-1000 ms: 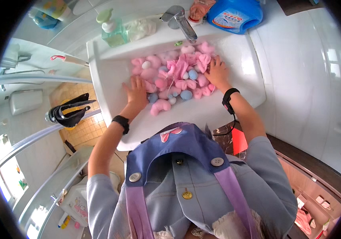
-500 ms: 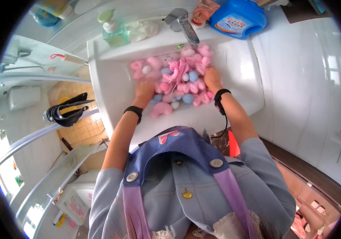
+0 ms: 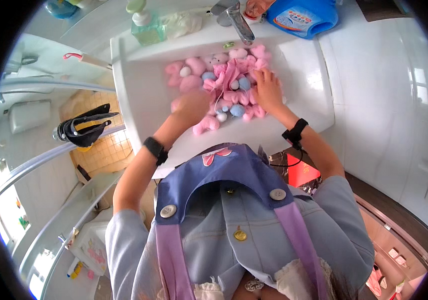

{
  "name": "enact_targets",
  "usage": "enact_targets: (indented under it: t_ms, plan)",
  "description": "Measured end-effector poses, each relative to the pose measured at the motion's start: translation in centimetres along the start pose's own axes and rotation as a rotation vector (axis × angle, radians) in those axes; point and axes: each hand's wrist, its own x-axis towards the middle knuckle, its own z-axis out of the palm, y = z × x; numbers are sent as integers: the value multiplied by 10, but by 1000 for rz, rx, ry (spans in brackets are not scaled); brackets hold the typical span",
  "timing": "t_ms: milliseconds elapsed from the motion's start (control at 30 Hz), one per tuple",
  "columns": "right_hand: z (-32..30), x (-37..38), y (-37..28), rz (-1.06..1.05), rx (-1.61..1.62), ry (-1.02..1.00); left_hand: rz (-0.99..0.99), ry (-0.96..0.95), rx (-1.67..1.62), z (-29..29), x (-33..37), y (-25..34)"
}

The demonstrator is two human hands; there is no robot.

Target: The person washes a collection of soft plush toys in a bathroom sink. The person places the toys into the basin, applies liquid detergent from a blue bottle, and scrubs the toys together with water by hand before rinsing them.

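A heap of soft pink plush shapes point(image 3: 190, 82), joined with fluffy blue and white balls, lies in a rectangular white ceramic sink point(image 3: 141, 95), spread from just below the far edge to past the middle, with bare sink wall to its left and right. A pink striped cloth piece point(image 3: 233, 70) sits bunched near the heap's centre, a thin white cord trailing from it toward the near edge. The left hand point(image 3: 194, 107) rests over the heap's near-left part; it is blurred and its fingers are turned out of sight, so whether that grip is clenched or grasping plush cannot be told. The right hand point(image 3: 269, 91) lies on the heap's right side, fingers parted and loosely bent over the pink pieces, its grip released, though the palm is hidden. Plush beneath both hands is covered, and how the tangled pieces connect is hard to make out. Along the sink's far edge stand a clear green pump bottle point(image 3: 147, 32) near the left corner, a crumpled translucent plastic bag point(image 3: 181, 24), a silver metal faucet point(image 3: 240, 26) reaching over the heap, and, toward the right corner, a salmon-coloured packet point(image 3: 259, 8) and a blue plastic jug point(image 3: 301, 21), both cut off at the top.
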Motion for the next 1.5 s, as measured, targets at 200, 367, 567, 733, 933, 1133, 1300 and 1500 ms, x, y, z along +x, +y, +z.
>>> enact_targets:
  t_ms: [200, 367, 567, 733, 933, 1133, 1300, 1500]
  plan:
    - [19, -13, -70, -241, 702, -366, 168, -23, -251, 72, 19, 13]
    - [34, -12, -83, -308, 446, -278, 60, -17, -161, 72, 29, 28]
    - [2, -13, -90, -340, 675, -551, -63, -108, -379, 14, -9, 31]
    - [-51, 5, -88, -64, 1129, -608, -8, 60, -711, -29, -28, 15]
    - [-50, -15, -39, 636, 2247, -549, -102, 102, -433, 14, -33, -40]
    - [-76, -21, -7, 753, 2262, -292, -252, 8, -101, 48, -42, -37]
    - [-66, -25, 26, 728, 2575, -250, -115, 63, -154, 19, -40, -38]
    - [-102, -8, 13, 803, 2513, -297, -459, -36, -774, -1, -49, -76]
